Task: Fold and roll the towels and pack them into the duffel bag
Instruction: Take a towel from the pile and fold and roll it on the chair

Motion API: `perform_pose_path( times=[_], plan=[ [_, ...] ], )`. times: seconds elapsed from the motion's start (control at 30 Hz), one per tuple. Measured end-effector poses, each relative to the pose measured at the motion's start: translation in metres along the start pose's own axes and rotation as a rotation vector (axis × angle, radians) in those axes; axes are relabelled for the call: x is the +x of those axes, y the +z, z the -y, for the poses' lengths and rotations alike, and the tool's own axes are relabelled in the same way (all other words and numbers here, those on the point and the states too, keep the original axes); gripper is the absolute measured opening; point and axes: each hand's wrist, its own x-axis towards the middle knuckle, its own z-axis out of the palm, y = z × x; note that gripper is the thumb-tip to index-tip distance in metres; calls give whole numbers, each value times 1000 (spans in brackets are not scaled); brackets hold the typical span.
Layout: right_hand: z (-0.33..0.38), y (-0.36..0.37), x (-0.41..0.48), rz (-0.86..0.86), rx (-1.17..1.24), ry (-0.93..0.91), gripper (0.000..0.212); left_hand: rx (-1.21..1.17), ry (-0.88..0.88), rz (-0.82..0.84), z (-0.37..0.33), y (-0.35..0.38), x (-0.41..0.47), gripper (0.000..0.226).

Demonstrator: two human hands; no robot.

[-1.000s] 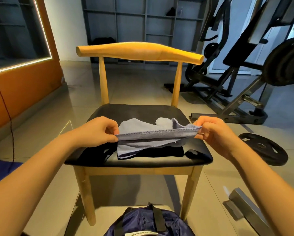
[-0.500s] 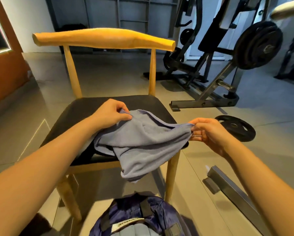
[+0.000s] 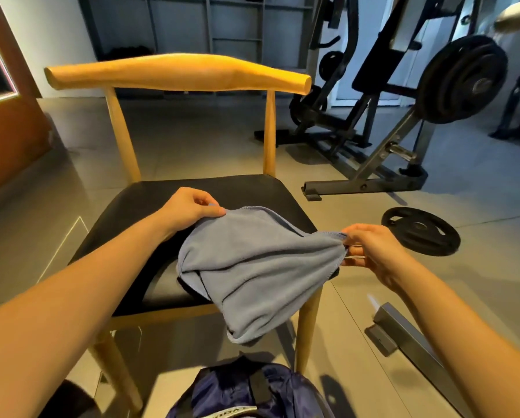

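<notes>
Grey-blue terry cloth, a towel, hangs stretched between the person's two hands above the front right corner of a wooden chair. The left hand pinches one top corner of the towel between thumb and fingers over the black seat, while the right hand pinches the other bunched edge just past the seat's right side. The cloth sags between them, and its lower fold droops over the seat's front edge beside the right front leg. Directly below, on the tiled floor, lies a dark blue duffel bag with black straps, only partly in view. To the right a black weight plate lies flat on the floor, near a weight machine.
</notes>
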Motion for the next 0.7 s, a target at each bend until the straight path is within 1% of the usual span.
perform_pose_path(
  times=[0.17, 0.3, 0.43, 0.57, 0.63, 0.7],
  plan=[
    [2, 5, 3, -24, 25, 45, 15, -6, -90, 146, 9, 2, 21, 8],
    [1, 6, 5, -18, 15, 66, 16, 24, -111, 260, 9, 7, 35, 11],
    [3, 5, 7, -6, 3, 69, 16, 66, -97, 276, 6, 10, 37, 16],
    [4, 4, 6, 0, 18, 73, 16, 126, -49, 278, 4, 12, 35, 12],
    [4, 3, 5, -4, 22, 76, 16, 209, -10, 280, 5, 11, 36, 11],
    [3, 1, 5, -5, 11, 74, 18, 307, 18, 284, 6, 12, 36, 16]
  ],
)
